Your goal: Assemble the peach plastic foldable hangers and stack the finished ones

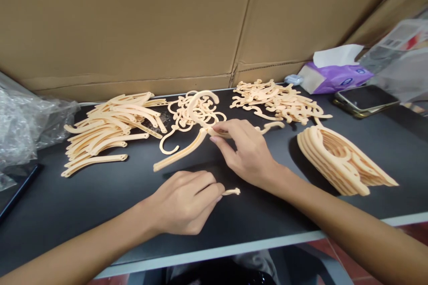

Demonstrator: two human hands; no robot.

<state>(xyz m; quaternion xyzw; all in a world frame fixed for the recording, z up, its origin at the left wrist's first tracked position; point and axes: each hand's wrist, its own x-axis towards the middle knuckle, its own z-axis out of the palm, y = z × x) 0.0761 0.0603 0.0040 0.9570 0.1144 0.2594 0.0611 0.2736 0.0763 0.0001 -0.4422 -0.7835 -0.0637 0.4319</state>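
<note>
My right hand (pixel 245 149) pinches the centre of a cream plastic hanger (pixel 182 151) that lies on the black table (pixel 83 200), its hook (pixel 200 98) standing up and one arm stretching left. My left hand (pixel 185 200) is closed near the front edge, its fingertips gripping a small cream plastic piece (pixel 232 192). Around them lie a pile of curved hanger arms (pixel 110 129), a heap of loose hooks (pixel 187 116) and a pile of small connector pieces (pixel 277 100).
A stack of assembled hangers (pixel 341 160) lies at the right. Behind it are a purple tissue pack (pixel 331 78), a phone (pixel 366 98) and a clear plastic bag (pixel 401 58). Crumpled plastic film (pixel 23 120) sits at the left. Cardboard (pixel 167 22) walls the back.
</note>
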